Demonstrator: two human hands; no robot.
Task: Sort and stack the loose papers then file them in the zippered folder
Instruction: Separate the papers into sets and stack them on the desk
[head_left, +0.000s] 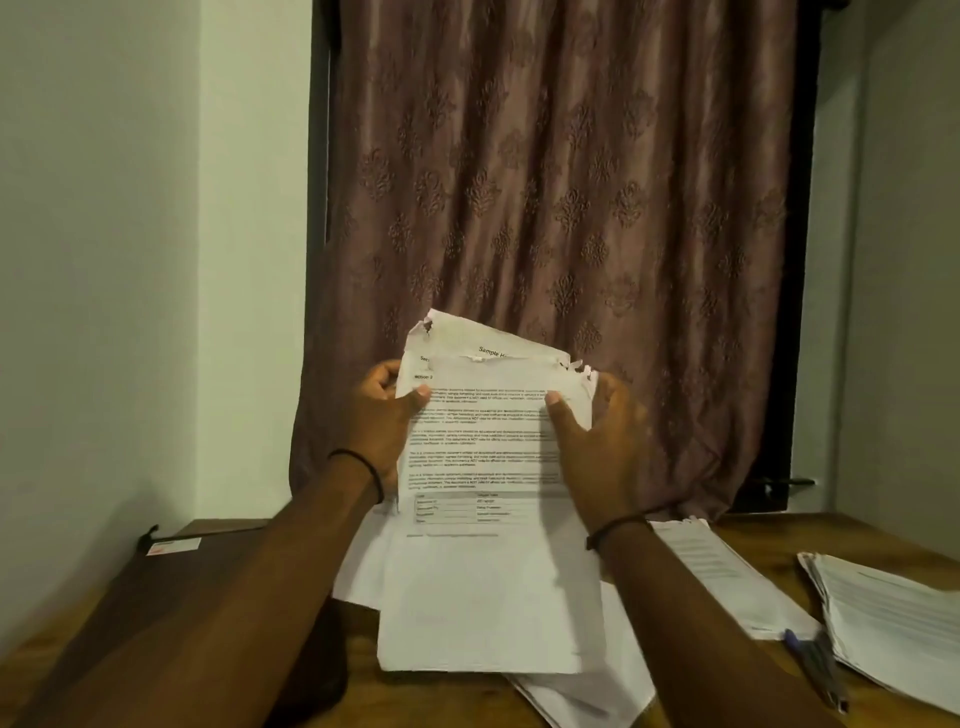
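Observation:
I hold a bundle of printed white papers (483, 467) upright above the wooden table (779, 530); their top edges are torn and uneven. My left hand (382, 423) grips the bundle's left edge, thumb on the front sheet. My right hand (597, 441) grips the right edge, thumb also on the front. More loose sheets (587, 691) lie on the table under the bundle. The dark zippered folder (171, 587) lies flat at the left, with a small white label near its far edge.
Two more paper piles lie at the right: a slim one (727, 577) and a thicker stack (898, 629) at the table's right edge. Pens (818, 670) lie between them. A patterned curtain (561, 208) hangs behind the table; a wall stands at the left.

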